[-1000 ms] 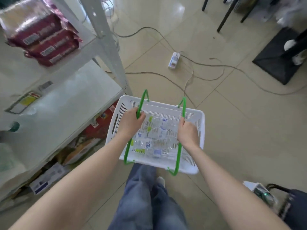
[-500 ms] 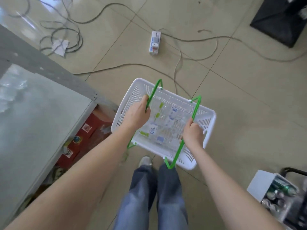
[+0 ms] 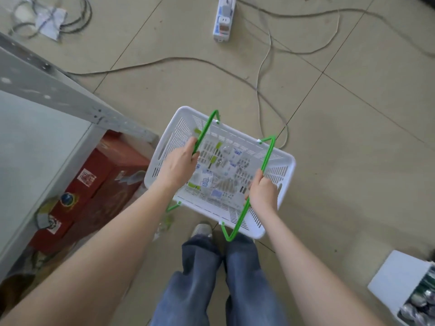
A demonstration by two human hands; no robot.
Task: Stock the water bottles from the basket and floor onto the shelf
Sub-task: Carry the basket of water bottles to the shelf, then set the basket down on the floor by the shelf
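The left hand (image 3: 178, 167) is curled around the left green handle (image 3: 204, 132) of a white basket (image 3: 286, 171), fingers wrapped over the wire with the thumb laid along it. The right hand (image 3: 262, 191) is closed in a fist on the right green handle (image 3: 267, 154), gripping it about halfway along. Between them the two hands carry the basket above a tiled floor (image 3: 353, 137), its long sides running from near left to far right. Clear water bottles (image 3: 216, 175) with pale labels lie on their sides in the basket's bottom; they overlap and blur together, so their number cannot be told. The basket's left edge is just beside the corner of a grey metal shelf (image 3: 47, 137), beneath which two red boxes (image 3: 101, 175) sit. Open floor spreads to the right and ahead, crossed by several loose cables (image 3: 164, 61) and one white power strip (image 3: 223, 18) near the far edge. A white box of cans (image 3: 404, 288) stands at the near right corner.
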